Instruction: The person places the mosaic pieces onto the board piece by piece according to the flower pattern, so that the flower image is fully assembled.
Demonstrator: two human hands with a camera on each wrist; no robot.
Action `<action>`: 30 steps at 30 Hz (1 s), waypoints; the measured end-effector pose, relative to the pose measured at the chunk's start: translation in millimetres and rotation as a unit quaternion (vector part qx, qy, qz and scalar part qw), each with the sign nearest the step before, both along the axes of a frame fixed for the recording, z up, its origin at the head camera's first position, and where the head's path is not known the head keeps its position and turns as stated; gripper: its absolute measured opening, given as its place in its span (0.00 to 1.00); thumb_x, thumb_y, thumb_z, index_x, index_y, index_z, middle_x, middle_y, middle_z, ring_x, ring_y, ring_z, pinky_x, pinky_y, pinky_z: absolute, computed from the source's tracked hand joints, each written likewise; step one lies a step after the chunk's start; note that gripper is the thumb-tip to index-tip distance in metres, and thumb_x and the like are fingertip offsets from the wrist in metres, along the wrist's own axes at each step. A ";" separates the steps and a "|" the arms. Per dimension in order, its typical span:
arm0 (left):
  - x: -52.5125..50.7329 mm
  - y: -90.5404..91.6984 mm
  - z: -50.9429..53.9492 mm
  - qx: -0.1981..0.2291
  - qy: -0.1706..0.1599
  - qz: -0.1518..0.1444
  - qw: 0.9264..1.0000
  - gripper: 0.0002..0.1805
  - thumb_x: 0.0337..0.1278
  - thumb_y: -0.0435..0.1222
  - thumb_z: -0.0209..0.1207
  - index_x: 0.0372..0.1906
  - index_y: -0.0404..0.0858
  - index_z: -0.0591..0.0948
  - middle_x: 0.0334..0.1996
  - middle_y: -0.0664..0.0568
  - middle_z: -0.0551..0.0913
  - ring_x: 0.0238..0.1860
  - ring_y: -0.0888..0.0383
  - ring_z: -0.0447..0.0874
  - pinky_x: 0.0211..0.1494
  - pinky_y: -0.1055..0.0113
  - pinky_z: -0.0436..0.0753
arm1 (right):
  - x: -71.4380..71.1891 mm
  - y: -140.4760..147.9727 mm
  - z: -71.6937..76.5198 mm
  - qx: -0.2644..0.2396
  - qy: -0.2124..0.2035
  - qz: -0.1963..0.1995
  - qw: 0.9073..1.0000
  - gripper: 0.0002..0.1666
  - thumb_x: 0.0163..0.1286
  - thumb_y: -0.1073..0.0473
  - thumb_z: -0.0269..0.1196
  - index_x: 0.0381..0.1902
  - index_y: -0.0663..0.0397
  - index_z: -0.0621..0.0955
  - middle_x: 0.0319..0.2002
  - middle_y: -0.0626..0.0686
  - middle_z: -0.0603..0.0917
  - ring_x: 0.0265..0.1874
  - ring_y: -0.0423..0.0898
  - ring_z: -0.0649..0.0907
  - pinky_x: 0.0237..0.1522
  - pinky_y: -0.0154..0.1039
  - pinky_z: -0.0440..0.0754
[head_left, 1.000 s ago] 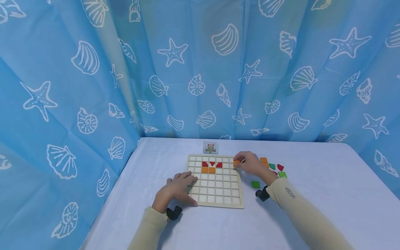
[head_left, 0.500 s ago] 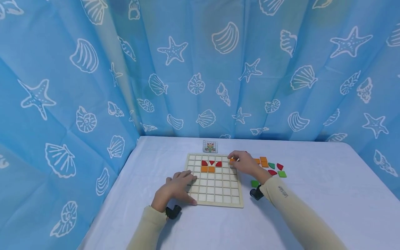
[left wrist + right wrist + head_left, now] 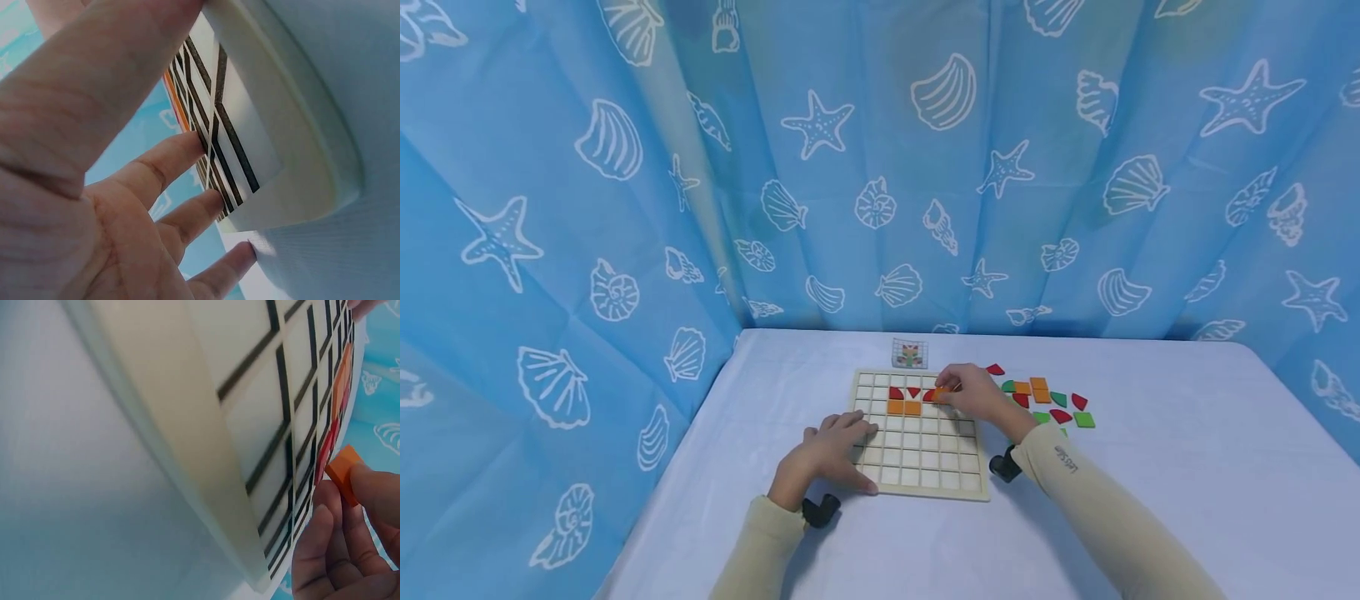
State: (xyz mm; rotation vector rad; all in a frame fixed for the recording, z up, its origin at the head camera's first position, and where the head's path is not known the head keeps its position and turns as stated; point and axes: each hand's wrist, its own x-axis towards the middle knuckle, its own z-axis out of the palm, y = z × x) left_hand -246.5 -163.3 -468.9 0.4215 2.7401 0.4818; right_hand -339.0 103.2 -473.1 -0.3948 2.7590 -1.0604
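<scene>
A cream grid board (image 3: 917, 481) with raised dividers lies on the white table. My right hand (image 3: 981, 396) holds a small orange square tile (image 3: 342, 472) between thumb and fingers, over the board's upper right part. Close by it, in the grid, sit a red triangle (image 3: 913, 392) and two rounded red pieces, one partly covered by the tile and fingers. Two orange squares (image 3: 904, 407) fill cells in the row below. My left hand (image 3: 826, 452) rests at the board's left edge with fingers spread, the thumb at the near left corner.
Loose tiles lie right of the board: orange squares (image 3: 1040, 390), a green square (image 3: 1084, 420), and several red and green rounded pieces, some partly behind the right wrist. A small patterned card (image 3: 910, 353) stands beyond the board. A blue shell-print curtain (image 3: 880, 167) backs the table.
My right hand has moved left with the orange tile, from the board's right edge to beside the red pieces. More loose tiles now show behind it. The left hand has stayed in place.
</scene>
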 end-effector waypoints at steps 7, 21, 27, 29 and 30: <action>-1.2 2.9 -1.2 -0.001 -0.006 0.006 1.000 0.51 0.39 0.55 0.78 0.73 0.51 0.70 0.78 0.49 0.60 0.77 0.41 0.53 0.71 0.34 0.58 | 0.7 -6.1 -4.7 0.005 -0.009 0.022 1.000 0.08 0.69 0.63 0.66 0.45 0.53 0.86 0.38 0.49 0.83 0.40 0.48 0.79 0.47 0.44 0.81; -4.8 0.0 -0.3 -0.002 -0.006 0.002 1.000 0.52 0.38 0.55 0.79 0.73 0.50 0.70 0.78 0.48 0.59 0.77 0.40 0.52 0.70 0.34 0.57 | -0.6 -12.5 -6.2 0.012 0.012 0.029 0.999 0.04 0.67 0.62 0.68 0.39 0.53 0.84 0.36 0.49 0.84 0.38 0.46 0.80 0.50 0.45 0.81; -2.1 -0.4 -2.9 0.000 -0.013 0.007 1.000 0.52 0.38 0.54 0.79 0.73 0.50 0.70 0.78 0.48 0.59 0.77 0.40 0.52 0.71 0.34 0.57 | 2.0 -14.2 -12.2 0.052 -0.001 0.045 0.998 0.02 0.67 0.60 0.69 0.35 0.51 0.85 0.34 0.48 0.83 0.37 0.46 0.79 0.48 0.44 0.81; -2.2 -0.1 -1.6 0.001 -0.014 0.009 1.000 0.52 0.38 0.54 0.79 0.73 0.50 0.70 0.78 0.48 0.59 0.77 0.40 0.52 0.71 0.34 0.57 | 2.7 -14.1 -11.9 0.058 -0.003 0.051 0.997 0.03 0.66 0.59 0.70 0.32 0.50 0.85 0.33 0.47 0.83 0.36 0.45 0.78 0.46 0.43 0.81; -2.3 0.1 -1.0 0.000 -0.013 0.009 1.000 0.52 0.38 0.54 0.79 0.73 0.50 0.70 0.78 0.48 0.59 0.77 0.40 0.52 0.71 0.34 0.57 | 2.9 -13.6 -11.8 0.058 -0.001 0.056 0.997 0.04 0.66 0.60 0.70 0.32 0.50 0.85 0.32 0.48 0.83 0.35 0.45 0.78 0.45 0.43 0.81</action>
